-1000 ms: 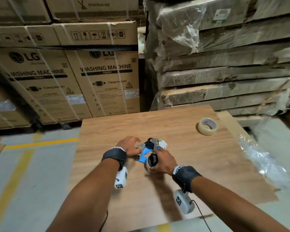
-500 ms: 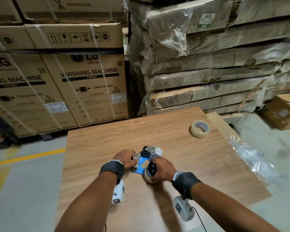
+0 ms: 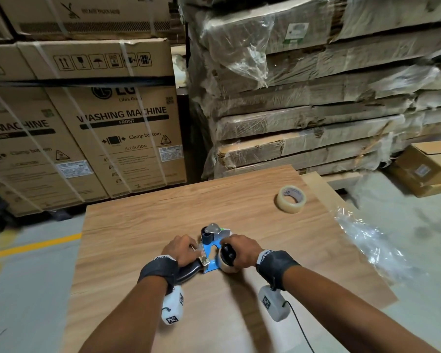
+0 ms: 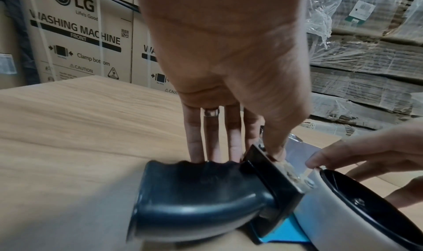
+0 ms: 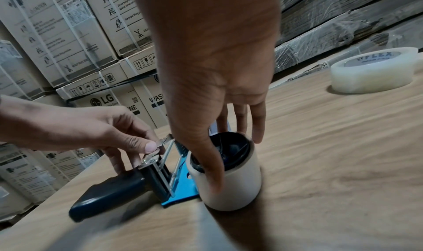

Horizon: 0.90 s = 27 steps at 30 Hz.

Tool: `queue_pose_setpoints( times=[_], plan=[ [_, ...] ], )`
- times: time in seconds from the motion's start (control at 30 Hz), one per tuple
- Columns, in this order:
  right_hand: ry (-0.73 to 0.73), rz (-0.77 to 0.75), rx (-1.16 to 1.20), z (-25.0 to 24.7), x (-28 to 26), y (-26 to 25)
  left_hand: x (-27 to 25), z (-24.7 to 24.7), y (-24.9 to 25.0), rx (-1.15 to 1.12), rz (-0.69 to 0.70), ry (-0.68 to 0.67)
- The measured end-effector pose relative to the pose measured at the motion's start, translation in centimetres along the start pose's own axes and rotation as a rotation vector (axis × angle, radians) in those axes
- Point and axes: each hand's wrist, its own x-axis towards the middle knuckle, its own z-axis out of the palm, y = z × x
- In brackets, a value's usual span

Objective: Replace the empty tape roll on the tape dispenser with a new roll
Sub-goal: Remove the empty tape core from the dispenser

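A: Starting at your left, your left hand is pinning the tape dispenser flat on the wooden table: thumb pressed on the metal plate by the black handle, fingers straight down behind it

B: And just right of that?

A: Your right hand is wrapped round the empty roll, thumb down its near side, fingers over the far rim. The pale core sits on the black hub, so I'd say you're at the pulling-off step, core not yet free

B: What does the next move need?

A: By my reading, a straight pull along the hub axis while your left hand holds the frame down. Twist it and the core may bind

B: Where's the new one?

A: The new roll lies flat at the far right of the table, well apart from both hands, path to it open. Loose plastic wrap hangs off the right edge; boxes stand behind
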Motion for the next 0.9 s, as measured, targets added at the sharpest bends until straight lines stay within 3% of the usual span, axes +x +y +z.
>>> queue_pose_setpoints(
  times=[0.2, 0.37, 0.5, 0.67, 0.9],
  plan=[
    [-0.003, -0.12, -0.009, -1.8, 0.1, 3.1, -0.7, 2.2, 3.4, -0.201, -0.075, 0.003],
    [0.038, -0.163, 0.038, -1.8, 0.3, 5.6, -0.8, 2.8, 5.0, -0.216, -0.125, 0.039],
    [0.081, -0.074, 0.135, -1.0, 0.5, 7.2, -0.1, 1.9, 5.2, -0.149, -0.168, 0.278],
    [0.114, 0.086, 0.247, 1.0, 0.6, 7.9, 2.5, 1.7, 6.9, -0.188, -0.004, 0.164],
    [0.115, 0.051, 0.314, 0.8, 1.6, 8.2, 3.2, 2.6, 6.7, -0.193, -0.078, 0.226]
  ],
)
